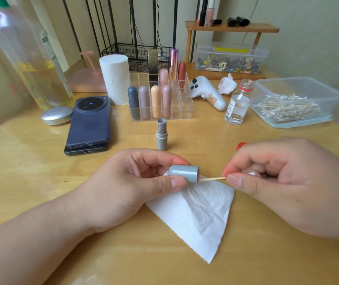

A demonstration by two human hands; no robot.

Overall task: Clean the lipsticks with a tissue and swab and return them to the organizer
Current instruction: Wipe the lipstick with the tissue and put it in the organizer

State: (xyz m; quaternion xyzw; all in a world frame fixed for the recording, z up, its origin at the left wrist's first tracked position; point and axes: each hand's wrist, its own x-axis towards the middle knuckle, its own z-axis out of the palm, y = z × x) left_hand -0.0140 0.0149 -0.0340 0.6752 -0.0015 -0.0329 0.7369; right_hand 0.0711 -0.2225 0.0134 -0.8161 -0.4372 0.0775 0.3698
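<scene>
Head view. Left hand (127, 182): fingers and thumb curled round a grey lipstick cap (184, 173), held level above the tissue (201, 214), open end facing right. Right hand (287, 186): thumb and fingers pinching the wooden stick of a swab (213, 178), whose left tip enters the cap's mouth. The uncapped lipstick (161, 133) stands upright on the tabletop (41, 182), just on the near side of the clear organizer (186, 109), which holds further lipsticks. Swab box (287, 83) and small glass bottle (238, 101) at far right.

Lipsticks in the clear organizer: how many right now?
8 in the organizer. Front row, left to right: grey-blue, mauve, peach, pink. Back row: black-and-gold, pale pink, metallic pink, reddish-brown. A shorter one could hide behind them.
</scene>
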